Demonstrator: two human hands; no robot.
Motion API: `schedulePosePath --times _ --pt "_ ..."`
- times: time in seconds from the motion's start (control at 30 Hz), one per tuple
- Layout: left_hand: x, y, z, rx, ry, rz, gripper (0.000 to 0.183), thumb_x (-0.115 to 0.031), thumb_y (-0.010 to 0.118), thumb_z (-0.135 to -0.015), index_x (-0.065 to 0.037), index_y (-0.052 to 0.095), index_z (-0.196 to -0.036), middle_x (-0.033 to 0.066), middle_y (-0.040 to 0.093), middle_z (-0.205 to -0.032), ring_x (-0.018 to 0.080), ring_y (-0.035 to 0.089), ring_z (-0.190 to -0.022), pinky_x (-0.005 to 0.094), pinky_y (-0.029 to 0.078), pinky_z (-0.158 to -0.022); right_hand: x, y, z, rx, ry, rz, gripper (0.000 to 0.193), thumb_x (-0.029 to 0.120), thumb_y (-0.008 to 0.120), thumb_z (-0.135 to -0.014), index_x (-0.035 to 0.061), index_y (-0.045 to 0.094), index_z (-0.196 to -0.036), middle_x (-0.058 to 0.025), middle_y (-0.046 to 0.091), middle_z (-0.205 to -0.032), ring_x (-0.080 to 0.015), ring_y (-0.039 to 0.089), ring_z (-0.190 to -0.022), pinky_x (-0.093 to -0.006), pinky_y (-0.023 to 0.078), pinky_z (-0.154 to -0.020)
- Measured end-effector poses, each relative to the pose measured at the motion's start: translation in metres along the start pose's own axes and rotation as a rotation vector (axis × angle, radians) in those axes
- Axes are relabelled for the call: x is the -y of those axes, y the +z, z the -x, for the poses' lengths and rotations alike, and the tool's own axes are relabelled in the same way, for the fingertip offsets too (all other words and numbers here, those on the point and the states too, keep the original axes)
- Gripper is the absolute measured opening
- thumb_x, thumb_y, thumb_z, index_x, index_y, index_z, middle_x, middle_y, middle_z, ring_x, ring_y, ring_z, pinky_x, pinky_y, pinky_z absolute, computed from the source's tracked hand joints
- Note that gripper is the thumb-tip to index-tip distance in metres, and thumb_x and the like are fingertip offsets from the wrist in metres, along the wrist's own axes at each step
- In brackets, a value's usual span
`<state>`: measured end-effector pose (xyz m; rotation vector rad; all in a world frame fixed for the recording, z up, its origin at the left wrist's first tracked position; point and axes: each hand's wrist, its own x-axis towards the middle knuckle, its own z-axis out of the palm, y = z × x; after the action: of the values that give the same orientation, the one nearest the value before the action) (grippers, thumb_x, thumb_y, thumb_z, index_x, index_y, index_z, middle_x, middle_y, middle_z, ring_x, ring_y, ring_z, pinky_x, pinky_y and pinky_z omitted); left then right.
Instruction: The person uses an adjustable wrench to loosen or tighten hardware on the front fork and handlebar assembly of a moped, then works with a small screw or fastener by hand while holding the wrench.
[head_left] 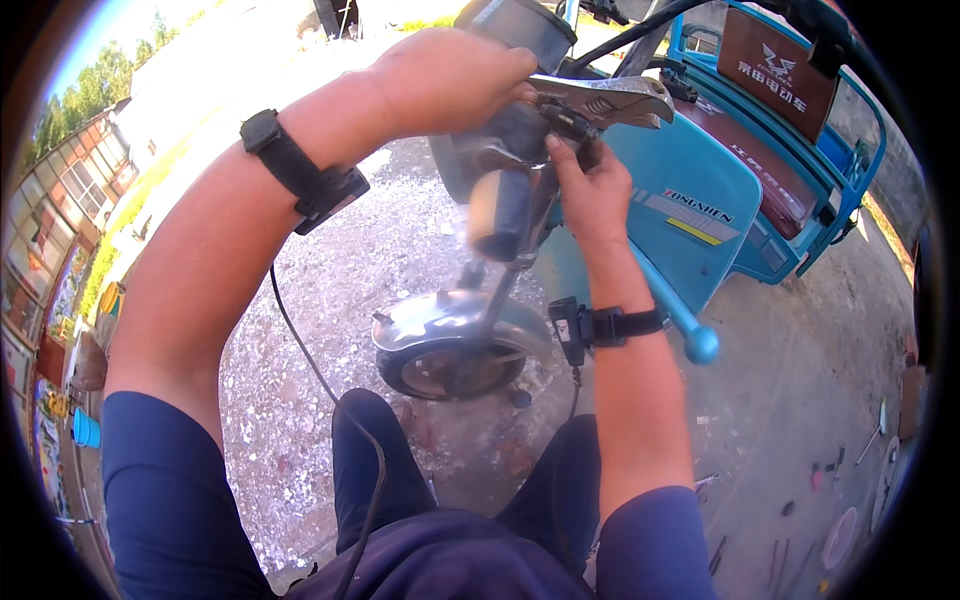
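Observation:
A blue cargo tricycle stands in front of me, its front end opened up around the steering column. My left hand reaches across from the left, fingers curled at the edge of a loose grey panel; what they grip is hidden. Just below that panel, my right hand pinches a small black cylindrical part between thumb and fingers. The left fingertips are close to its other end. Under both hands hangs a rounded lamp-like housing, blurred. Lower down is the front wheel's chrome mudguard.
A blue bar with a rounded end sticks out beside my right forearm. Black cables hang along my wrists. Several tools lie on the ground at right, near a pinkish round dish. A blue bucket stands far left.

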<state>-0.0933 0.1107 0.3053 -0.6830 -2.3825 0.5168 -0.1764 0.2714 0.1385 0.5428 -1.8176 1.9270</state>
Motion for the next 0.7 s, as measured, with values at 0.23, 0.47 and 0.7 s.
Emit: schedulePosePath --times 0.23,0.47,0.7 --pt "-0.007 -0.003 0.001 -0.067 -0.073 0.014 0.021 -0.028 0.056 -0.097 -0.008 0.055 -0.096 0.0167 0.065 -0.079 0.0395 0.065 -0.076 0.0496 0.050 -0.065 0.006 -0.001 0.002 0.007 0.012 0.027 0.041 0.033 0.077 -0.081 0.0027 0.070 -0.107 -0.0108 0.073 -0.090 -0.0200 0.069 -0.082 -0.0325 0.052 -0.078" --pt "-0.028 -0.010 0.005 0.025 -0.198 0.049 0.021 -0.026 0.056 -0.096 -0.006 0.056 -0.094 0.0199 0.065 -0.078 0.0416 0.064 -0.074 0.0507 0.049 -0.063 0.003 0.001 0.002 -0.004 -0.010 -0.009 0.041 0.033 0.076 -0.082 0.0019 0.070 -0.107 -0.0108 0.073 -0.089 -0.0198 0.069 -0.081 -0.0323 0.052 -0.077" --pt "-0.030 -0.006 0.012 -0.034 -0.222 0.081 0.022 -0.027 0.058 -0.095 -0.005 0.058 -0.098 0.0196 0.067 -0.082 0.0406 0.066 -0.079 0.0493 0.051 -0.067 0.007 -0.003 0.000 0.007 0.037 -0.010 0.041 0.033 0.076 -0.082 0.0017 0.070 -0.109 -0.0111 0.073 -0.091 -0.0192 0.068 -0.082 -0.0322 0.051 -0.078"
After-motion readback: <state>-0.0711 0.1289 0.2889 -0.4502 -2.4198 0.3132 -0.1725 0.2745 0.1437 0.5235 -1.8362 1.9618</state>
